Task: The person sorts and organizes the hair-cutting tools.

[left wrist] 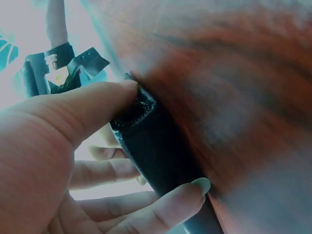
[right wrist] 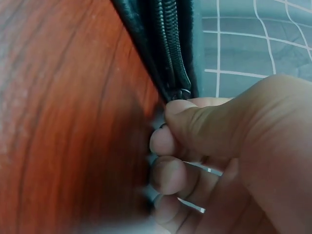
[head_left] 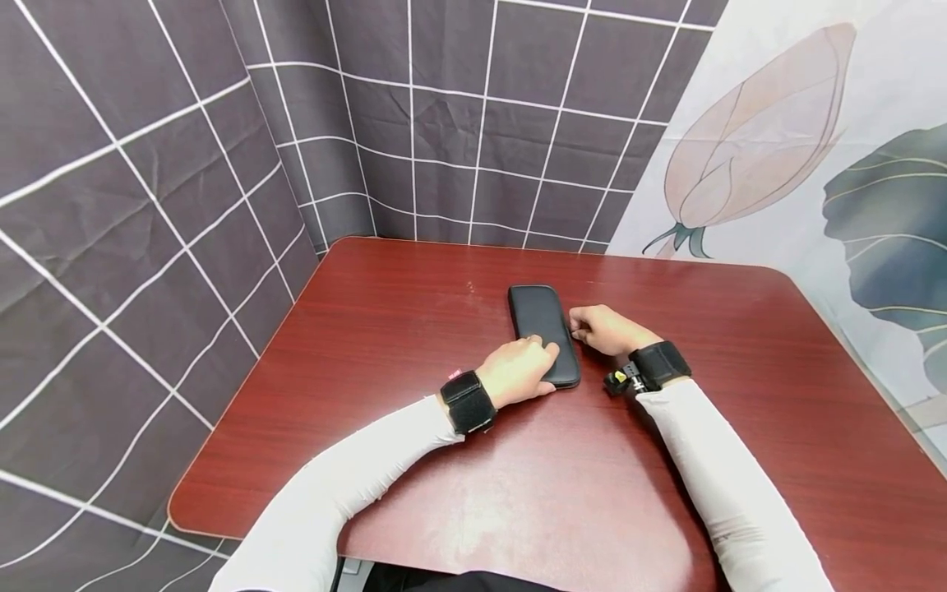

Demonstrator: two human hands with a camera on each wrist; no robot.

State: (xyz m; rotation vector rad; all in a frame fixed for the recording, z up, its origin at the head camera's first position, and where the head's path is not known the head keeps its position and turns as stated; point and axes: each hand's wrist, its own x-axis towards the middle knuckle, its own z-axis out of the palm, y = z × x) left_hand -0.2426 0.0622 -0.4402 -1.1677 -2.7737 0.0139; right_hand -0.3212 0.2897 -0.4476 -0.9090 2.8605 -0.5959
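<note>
A long black zippered case (head_left: 536, 308) lies flat on the table, its length running away from me. My left hand (head_left: 518, 370) holds its near end. In the left wrist view, the thumb presses the end near the zipper teeth and a fingertip touches the broad face of the case (left wrist: 161, 146). At the case's right side, my right hand (head_left: 608, 329) pinches the zipper pull between thumb and forefinger, the other fingers curled. Two rows of zipper teeth (right wrist: 170, 44) stand apart beyond the slider (right wrist: 181, 93) in the right wrist view. The inside of the case is hidden.
The reddish-brown wooden table (head_left: 385, 312) has rounded corners. Dark grid-patterned cloth (head_left: 444, 123) hangs behind and to the left, with a white floral cloth (head_left: 636, 214) at the right. Both wrists wear black straps; a small camera (head_left: 621, 378) sits at the right one.
</note>
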